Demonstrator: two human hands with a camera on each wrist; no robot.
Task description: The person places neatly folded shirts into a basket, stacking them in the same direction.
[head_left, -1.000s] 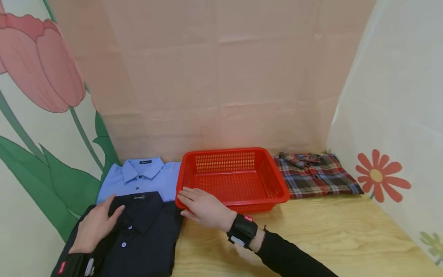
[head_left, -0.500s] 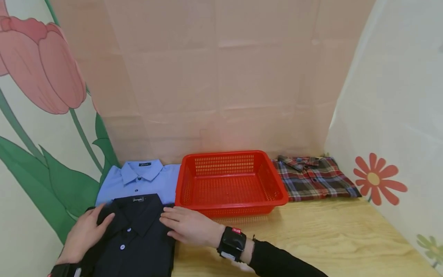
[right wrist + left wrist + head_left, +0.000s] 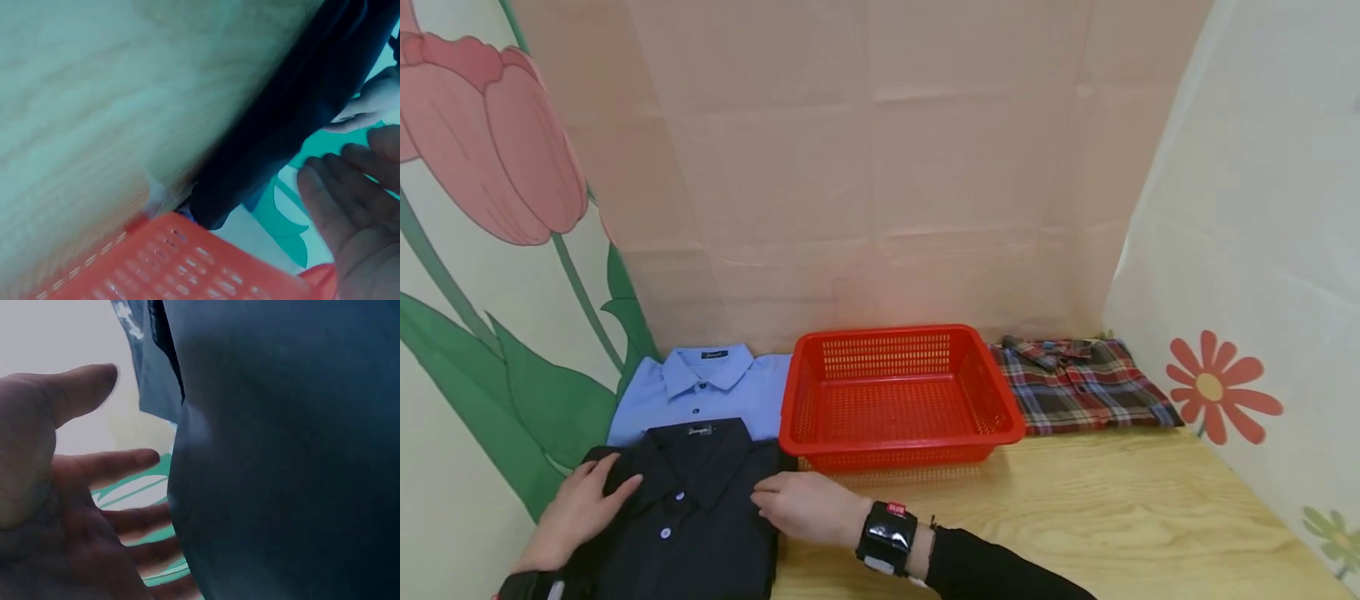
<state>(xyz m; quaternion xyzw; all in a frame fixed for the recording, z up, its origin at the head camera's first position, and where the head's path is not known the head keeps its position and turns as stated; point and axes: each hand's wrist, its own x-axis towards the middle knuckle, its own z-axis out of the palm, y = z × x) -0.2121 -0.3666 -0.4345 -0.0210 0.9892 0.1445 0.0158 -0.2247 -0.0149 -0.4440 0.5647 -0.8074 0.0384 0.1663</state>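
A folded black shirt [image 3: 700, 542] with light buttons lies at the front left of the table. My left hand [image 3: 577, 510] is at its left edge, and in the left wrist view the fingers [image 3: 125, 467] are spread loosely beside the dark cloth. On the opposite side, my right hand [image 3: 811, 504] hovers at the shirt's right edge. The right wrist view shows the right-hand fingers [image 3: 325, 194] relaxed, just off the fabric, gripping nothing. Behind the black shirt, partly covered by it, is a folded light blue shirt [image 3: 722, 392].
A red plastic basket [image 3: 902, 452], with nothing in it, stands at the middle back, beyond my right hand. To its right lies a folded plaid shirt [image 3: 1082, 387]. Bare wood tabletop [image 3: 1075, 500] stretches across the front right. Decorated walls border both sides.
My right hand has left the red basket's front left corner and come down and left to the black shirt's right edge. The left hand has shifted slightly down and left.
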